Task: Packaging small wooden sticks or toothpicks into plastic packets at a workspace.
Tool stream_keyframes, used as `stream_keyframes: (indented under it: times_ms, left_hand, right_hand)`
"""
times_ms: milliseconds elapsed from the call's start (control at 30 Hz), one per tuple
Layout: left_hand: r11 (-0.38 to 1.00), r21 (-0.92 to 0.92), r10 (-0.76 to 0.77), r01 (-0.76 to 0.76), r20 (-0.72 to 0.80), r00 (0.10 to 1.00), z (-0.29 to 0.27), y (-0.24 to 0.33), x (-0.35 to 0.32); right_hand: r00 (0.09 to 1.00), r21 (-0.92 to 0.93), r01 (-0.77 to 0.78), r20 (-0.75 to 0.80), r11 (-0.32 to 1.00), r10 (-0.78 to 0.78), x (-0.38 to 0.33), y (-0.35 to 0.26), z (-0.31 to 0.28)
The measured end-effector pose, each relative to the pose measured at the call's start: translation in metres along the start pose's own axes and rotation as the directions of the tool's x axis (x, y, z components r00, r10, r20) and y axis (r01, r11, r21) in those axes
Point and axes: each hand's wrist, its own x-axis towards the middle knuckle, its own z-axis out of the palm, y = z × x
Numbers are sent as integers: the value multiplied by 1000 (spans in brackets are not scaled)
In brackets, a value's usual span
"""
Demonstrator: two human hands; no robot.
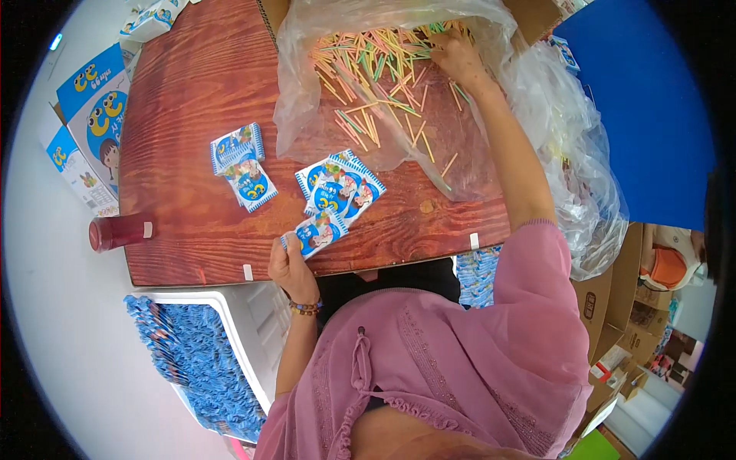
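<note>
Between the fingers of my left hand (293, 267) is a small blue-and-white packet (318, 232), held at the table's near edge. Just beyond it lies a loose pile of matching packets (342, 184). A second small group of packets (247, 170) rests farther left. My right hand (454, 55) reaches far across into a heap of thin pastel sticks (376, 54) in yellow, pink and green. Its fingertips are among the sticks, and whether they grip any is hidden. The sticks lie on a clear plastic bag (295, 115) spread open over the table.
The red-brown wooden table (184, 92) carries a red-lidded jar (119, 232) at its left corner. Below stands a white bin (226, 318) full of blue packets. A printed carton (96, 123) is at left. Crumpled plastic (571, 161) hangs off the right side, near cardboard boxes (613, 307).
</note>
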Motion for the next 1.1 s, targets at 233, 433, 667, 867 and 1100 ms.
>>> stream_keyframes:
  times_ms: [233,433,667,867,1100]
  left_hand:
    - [992,101,65,-78,124,990,-6,-4,0]
    - [990,116,72,-85,114,991,-3,-3,0]
    - [990,126,60,-70,87,994,-3,-3,0]
    - [991,118,56,-65,80,995,-4,-3,1]
    - [991,116,54,-62,71,996,-2,-1,1]
  right_hand:
    - [975,-196,218,98,956,-202,30,-7,15]
    - [990,-186,-35,-143,982,8,62,-3,60]
    - [984,-267,58,-148,962,-101,81,1,89]
    - [903,-134,413,191,901,-385,77,21,59]
    - [905,-147,222,398,964,-148,45,-1,2]
